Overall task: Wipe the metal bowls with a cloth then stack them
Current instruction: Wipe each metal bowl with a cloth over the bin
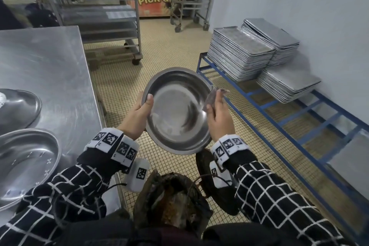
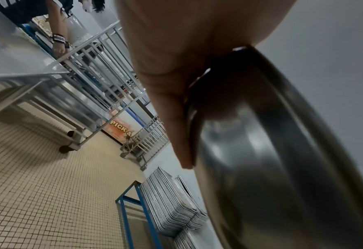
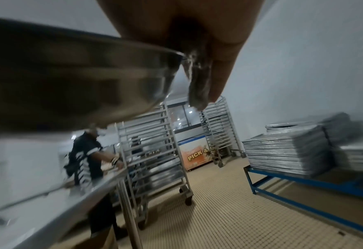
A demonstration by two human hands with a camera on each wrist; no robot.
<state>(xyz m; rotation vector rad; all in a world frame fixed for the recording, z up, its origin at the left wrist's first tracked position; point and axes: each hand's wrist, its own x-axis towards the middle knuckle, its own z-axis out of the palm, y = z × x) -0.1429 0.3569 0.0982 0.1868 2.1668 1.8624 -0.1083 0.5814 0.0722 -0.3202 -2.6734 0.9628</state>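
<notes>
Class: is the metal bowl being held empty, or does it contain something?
Empty: the bowl's bare, shiny inside shows in the head view; the cloth sits at its rim.

A commercial kitchen or bakery back room. Tall wheeled steel tray racks (image 1: pixel 93 12) stand on a floor of small beige tiles (image 1: pixel 169 50). Stacks of metal baking trays (image 1: pixel 239 56) rest on a low blue steel frame (image 1: pixel 279 110) along the pale wall. A stainless steel worktop (image 1: pixel 44 60) carries metal bowls (image 1: pixel 24 162) at its near edge. A chest freezer marked "PICK &" (image 1: pixel 153 4) stands at the far end.
</notes>
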